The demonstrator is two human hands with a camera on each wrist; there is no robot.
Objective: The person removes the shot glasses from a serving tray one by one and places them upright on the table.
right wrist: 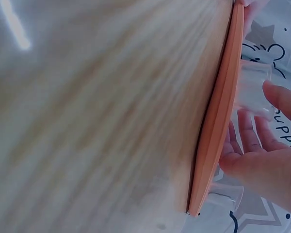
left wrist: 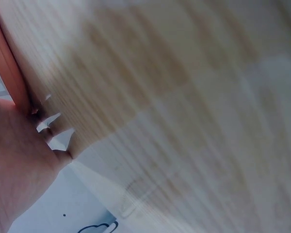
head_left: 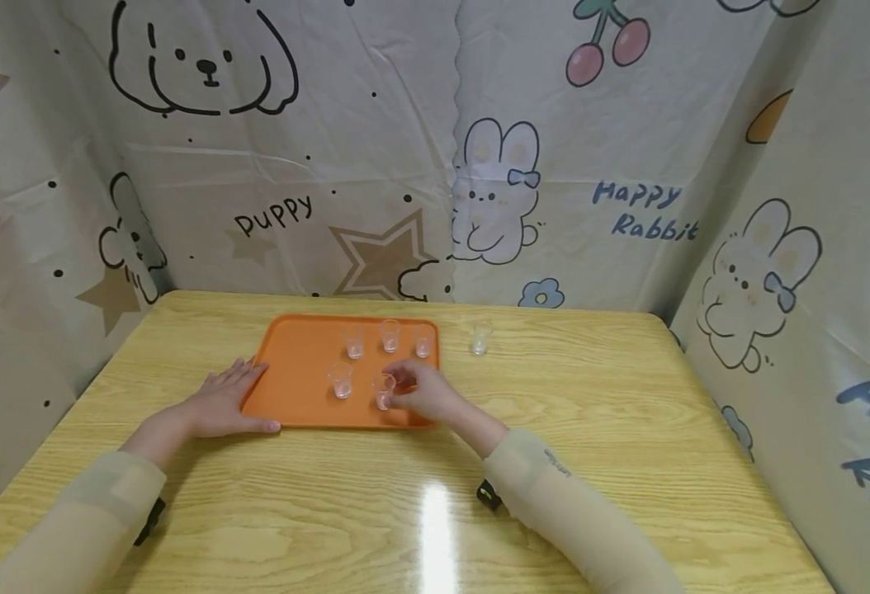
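Observation:
Several small clear cups stand on an orange tray [head_left: 294, 355]. With bent thumb and fingers, my right hand [head_left: 426, 391] holds one clear cup [head_left: 383, 394] near the tray's front right. In the right wrist view, the thumb and fingers [right wrist: 252, 133] lie around the cup [right wrist: 252, 90]. Just left of it stands another cup [head_left: 342, 383]. Behind are a back left cup [head_left: 354, 343], a back middle cup [head_left: 390, 337] and a back right cup [head_left: 423, 341]. My left hand [head_left: 225, 404] rests with spread fingers against the tray's left edge.
One more clear cup [head_left: 480, 341] stands on the wooden table [head_left: 591, 412], to the right of the tray. A printed cloth [head_left: 375, 148] hangs behind the table and at both sides.

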